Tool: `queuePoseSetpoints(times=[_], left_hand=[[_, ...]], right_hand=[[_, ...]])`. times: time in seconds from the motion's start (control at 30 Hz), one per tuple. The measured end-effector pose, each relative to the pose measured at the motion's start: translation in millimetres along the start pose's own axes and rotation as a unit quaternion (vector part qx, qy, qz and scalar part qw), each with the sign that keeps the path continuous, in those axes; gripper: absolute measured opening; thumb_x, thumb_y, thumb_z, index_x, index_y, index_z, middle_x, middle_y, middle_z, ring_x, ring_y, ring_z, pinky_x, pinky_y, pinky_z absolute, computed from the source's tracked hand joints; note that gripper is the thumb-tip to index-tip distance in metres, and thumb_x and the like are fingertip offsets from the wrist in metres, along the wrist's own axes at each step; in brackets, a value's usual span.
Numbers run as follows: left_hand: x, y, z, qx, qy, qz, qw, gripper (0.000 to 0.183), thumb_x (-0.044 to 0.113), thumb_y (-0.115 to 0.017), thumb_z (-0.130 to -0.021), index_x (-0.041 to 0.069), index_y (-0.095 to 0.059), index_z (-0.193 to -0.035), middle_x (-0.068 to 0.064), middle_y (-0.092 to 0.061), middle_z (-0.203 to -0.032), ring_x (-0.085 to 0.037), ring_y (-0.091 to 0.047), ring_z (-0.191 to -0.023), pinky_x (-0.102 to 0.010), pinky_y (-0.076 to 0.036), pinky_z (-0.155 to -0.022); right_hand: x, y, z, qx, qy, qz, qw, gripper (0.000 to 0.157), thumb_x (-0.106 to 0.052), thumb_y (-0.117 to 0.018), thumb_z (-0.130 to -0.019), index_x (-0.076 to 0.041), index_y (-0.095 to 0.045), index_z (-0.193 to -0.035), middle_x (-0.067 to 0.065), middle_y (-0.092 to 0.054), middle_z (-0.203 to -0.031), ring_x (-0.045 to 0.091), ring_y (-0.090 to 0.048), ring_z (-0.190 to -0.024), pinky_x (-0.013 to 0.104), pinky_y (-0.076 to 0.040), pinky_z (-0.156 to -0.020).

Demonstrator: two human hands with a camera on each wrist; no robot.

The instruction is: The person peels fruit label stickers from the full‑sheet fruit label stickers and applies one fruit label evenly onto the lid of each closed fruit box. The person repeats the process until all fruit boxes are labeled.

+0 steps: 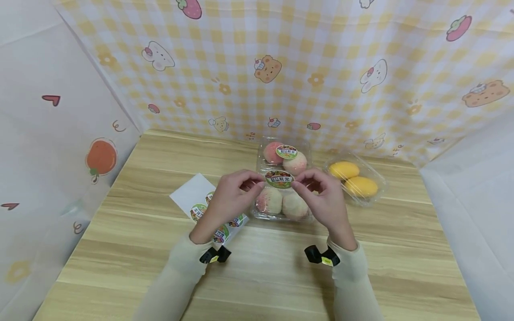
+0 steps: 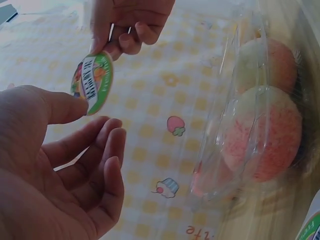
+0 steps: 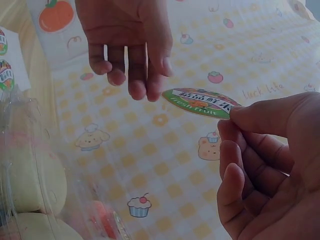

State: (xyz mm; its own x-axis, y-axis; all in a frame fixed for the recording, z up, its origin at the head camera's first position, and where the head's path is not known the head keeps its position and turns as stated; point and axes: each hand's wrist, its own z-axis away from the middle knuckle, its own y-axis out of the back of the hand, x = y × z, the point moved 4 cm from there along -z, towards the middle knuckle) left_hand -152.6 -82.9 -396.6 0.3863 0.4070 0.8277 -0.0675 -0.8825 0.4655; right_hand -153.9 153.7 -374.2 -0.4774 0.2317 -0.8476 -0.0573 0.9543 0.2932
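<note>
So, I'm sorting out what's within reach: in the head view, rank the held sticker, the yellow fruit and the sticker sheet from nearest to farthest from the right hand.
1. Held sticker: pinched in the right hand.
2. Yellow fruit: just to that hand's right.
3. Sticker sheet: over to the left, partly hidden by the left hand.

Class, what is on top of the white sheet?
Several stickers show. In the head view, the left hand hides part of the sheet; what lies there cannot be seen.
</note>
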Motion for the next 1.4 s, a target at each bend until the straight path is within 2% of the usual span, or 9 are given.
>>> queuePoseSetpoints(times=[0.23,0.5,0.67,0.93,1.4], left_hand=[[-0.5,-5.2,-3.2,0.033,-0.037,0.025,0.9984,0.008,0.009,-0.076,-0.105,0.004,-0.08,-0.108,-0.004,-0.077,-0.097,-0.016,-0.071,-0.082,-0.033,-0.062,-0.075],[1.4,-6.9,-5.0,0.04,-0.043,0.044,0.9973,0.006,0.01,-0.077,-0.104,0.005,-0.08,-0.104,-0.003,-0.077,-0.095,-0.014,-0.071,-0.08,-0.032,-0.062,-0.073],[3.1,-10.2,-5.6,0.038,-0.04,0.042,0.9976,0.006,0.011,-0.077,-0.105,0.005,-0.079,-0.104,-0.003,-0.077,-0.093,-0.015,-0.07,-0.079,-0.031,-0.061,-0.073],[5.0,-13.7,-7.2,0.033,-0.025,0.042,0.9982,0.007,0.012,-0.078,-0.104,0.006,-0.079,-0.101,-0.001,-0.075,-0.089,-0.013,-0.069,-0.076,-0.031,-0.06,-0.071],[5.9,-23.3,-19.6,0.026,0.022,0.017,0.9993,0.013,0.018,-0.08,-0.103,0.008,-0.078,-0.095,0.001,-0.071,-0.078,-0.014,-0.065,-0.069,-0.03,-0.056,-0.067]], right_hand=[[0.0,0.4,-0.4,-0.009,0.009,0.0,1.0,0.01,0.01,-0.078,-0.095,0.001,-0.074,-0.097,0.012,-0.072,-0.089,0.013,-0.061,-0.073,0.02,-0.053,-0.069],[0.8,2.8,-0.3,-0.01,-0.011,0.004,1.0,0.008,0.008,-0.078,-0.097,0.0,-0.075,-0.095,0.008,-0.072,-0.088,0.014,-0.06,-0.073,0.021,-0.052,-0.069],[3.6,4.0,-0.8,-0.01,-0.03,0.019,0.999,0.01,0.003,-0.079,-0.098,-0.002,-0.073,-0.091,0.003,-0.069,-0.085,0.016,-0.059,-0.073,0.022,-0.051,-0.068],[9.5,4.1,-0.3,-0.017,-0.039,0.042,0.998,0.012,0.0,-0.08,-0.098,-0.003,-0.071,-0.089,0.004,-0.068,-0.083,0.015,-0.061,-0.075,0.022,-0.051,-0.068],[17.7,8.6,-0.6,0.014,-0.087,0.065,0.994,0.013,-0.006,-0.083,-0.098,-0.003,-0.075,-0.089,0.007,-0.07,-0.084,0.017,-0.06,-0.074,0.022,-0.05,-0.067]])
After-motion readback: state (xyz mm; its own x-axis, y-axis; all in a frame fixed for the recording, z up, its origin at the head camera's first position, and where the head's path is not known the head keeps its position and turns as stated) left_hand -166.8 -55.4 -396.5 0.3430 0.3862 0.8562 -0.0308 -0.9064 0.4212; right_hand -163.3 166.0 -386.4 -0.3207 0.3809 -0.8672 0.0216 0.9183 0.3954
